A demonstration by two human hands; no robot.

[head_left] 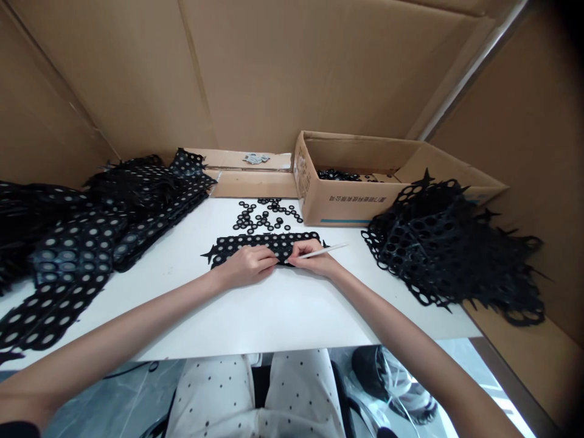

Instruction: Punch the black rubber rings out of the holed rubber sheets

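A black sheet with rows of pale-centred round rings lies flat on the white table in front of me. My left hand rests on its near edge, fingers together and curled down against it. A slim white pen-like stick is pinched in my right hand, slanting up to the right. Its working tip, hidden by my fingers, is at the sheet's near edge, close to my left fingertips. Just beyond the sheet, small loose black rings are scattered, some joined in clusters.
Stacked black ring sheets fill the left side. An open cardboard box with black pieces inside stands at the back right. Before it lies a heap of punched-out black webbing. Cardboard walls enclose the white table.
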